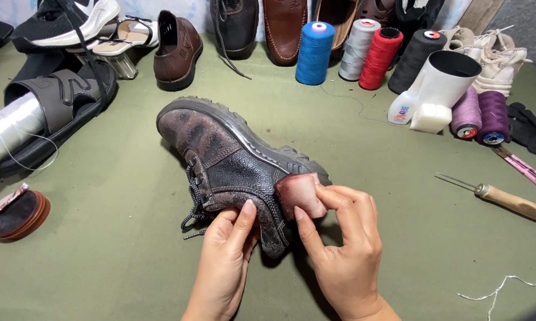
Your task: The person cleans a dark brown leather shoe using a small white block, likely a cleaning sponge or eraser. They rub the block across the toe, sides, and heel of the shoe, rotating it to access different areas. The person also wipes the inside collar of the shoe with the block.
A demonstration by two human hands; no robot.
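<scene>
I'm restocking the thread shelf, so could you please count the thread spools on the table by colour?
Blue spool: 1
Grey spool: 1
Red spool: 1
Black spool: 1
Purple spools: 2
Clear spool: 1
Total: 7

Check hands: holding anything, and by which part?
Both hold the worn dark leather boot: left hand at the ankle collar, right hand pinching its reddish heel tab.
</scene>
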